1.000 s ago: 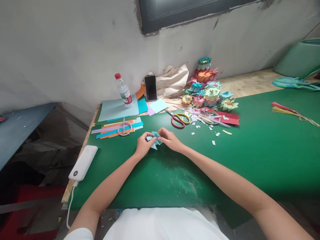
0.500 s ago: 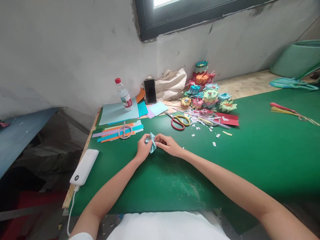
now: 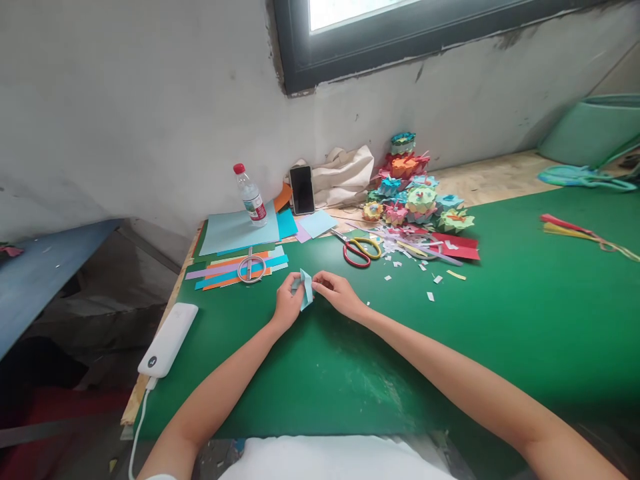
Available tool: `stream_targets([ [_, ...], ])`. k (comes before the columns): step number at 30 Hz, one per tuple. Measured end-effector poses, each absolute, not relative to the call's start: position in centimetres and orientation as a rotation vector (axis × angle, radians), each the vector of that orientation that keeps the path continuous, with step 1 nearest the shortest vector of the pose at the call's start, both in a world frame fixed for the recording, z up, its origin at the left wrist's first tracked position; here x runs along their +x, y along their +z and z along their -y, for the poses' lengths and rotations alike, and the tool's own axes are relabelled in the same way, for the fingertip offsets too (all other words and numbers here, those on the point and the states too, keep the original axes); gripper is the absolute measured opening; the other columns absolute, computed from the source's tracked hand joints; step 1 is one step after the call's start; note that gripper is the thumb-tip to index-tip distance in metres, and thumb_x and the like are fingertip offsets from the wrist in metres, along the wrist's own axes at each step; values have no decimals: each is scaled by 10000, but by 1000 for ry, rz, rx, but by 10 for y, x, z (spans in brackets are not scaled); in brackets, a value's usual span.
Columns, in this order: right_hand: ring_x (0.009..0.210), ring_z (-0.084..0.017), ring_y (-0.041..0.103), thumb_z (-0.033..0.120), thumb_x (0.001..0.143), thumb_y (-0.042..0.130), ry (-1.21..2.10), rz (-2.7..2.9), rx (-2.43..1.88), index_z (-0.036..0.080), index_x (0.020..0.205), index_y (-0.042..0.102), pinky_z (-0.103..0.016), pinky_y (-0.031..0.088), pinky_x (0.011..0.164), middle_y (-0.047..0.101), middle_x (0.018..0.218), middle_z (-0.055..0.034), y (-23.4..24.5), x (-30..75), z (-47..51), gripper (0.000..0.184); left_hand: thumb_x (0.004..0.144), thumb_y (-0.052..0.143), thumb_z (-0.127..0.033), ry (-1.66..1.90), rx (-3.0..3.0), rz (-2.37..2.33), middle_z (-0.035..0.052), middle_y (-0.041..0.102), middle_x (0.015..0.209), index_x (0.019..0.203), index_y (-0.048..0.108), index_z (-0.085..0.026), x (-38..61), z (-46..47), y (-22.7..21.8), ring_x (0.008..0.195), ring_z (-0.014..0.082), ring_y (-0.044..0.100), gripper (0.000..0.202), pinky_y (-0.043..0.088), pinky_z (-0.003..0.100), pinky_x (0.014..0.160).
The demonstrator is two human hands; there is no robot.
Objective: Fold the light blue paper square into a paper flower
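Observation:
A small folded piece of light blue paper (image 3: 307, 291) is held just above the green table, with creased points standing up. My left hand (image 3: 289, 300) is closed on its left side, thumb toward the near face. From the right, my right hand (image 3: 336, 291) pinches at the paper's edge with thumb and forefinger; its other fingers are curled. Beyond the hands lie scissors (image 3: 359, 250) with one red and one yellow handle. Coloured paper strips (image 3: 227, 272) lie left of the hands, with a round metal ring (image 3: 251, 269) on top.
A bottle with a red cap (image 3: 251, 197) stands on blue paper sheets (image 3: 225, 233). A phone (image 3: 302, 190) leans behind. Folded paper flowers (image 3: 420, 193) are piled at the back among paper scraps (image 3: 431, 297). A white power bank (image 3: 169, 340) with a cable sits at the left edge.
The view has tilted slightly upward, so things appear lower. The folded paper has turned a little in my left hand, and my right fingers have shifted slightly at its edge.

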State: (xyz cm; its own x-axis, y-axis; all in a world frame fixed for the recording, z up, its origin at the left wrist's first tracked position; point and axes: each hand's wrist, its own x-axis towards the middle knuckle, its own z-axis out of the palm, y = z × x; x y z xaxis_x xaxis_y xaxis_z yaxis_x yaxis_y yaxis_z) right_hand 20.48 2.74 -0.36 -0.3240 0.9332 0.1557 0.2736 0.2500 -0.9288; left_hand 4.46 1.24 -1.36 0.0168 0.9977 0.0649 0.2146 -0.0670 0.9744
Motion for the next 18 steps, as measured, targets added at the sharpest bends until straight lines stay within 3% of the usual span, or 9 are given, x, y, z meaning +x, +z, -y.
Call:
stream_targets([
  [7,649,-123,466,413,866,507,1045,1807,-1163,190,775,611,-254,351,608,608,729,-8,-8,204,-33,262,940,570,-364,1060,1493,-1410,97,597,1217,1217,568,-147,40,-18,-22,1058,203,613,352,549,414,902],
  [18,731,-140,494,313,878,502,968,1961,-1224,185,740,604,-267,347,668,585,714,0,-9,202,-35,214,941,567,-365,1058,1434,-1358,97,598,1217,1219,568,-149,40,-20,-25,1057,203,614,352,548,414,904],
])
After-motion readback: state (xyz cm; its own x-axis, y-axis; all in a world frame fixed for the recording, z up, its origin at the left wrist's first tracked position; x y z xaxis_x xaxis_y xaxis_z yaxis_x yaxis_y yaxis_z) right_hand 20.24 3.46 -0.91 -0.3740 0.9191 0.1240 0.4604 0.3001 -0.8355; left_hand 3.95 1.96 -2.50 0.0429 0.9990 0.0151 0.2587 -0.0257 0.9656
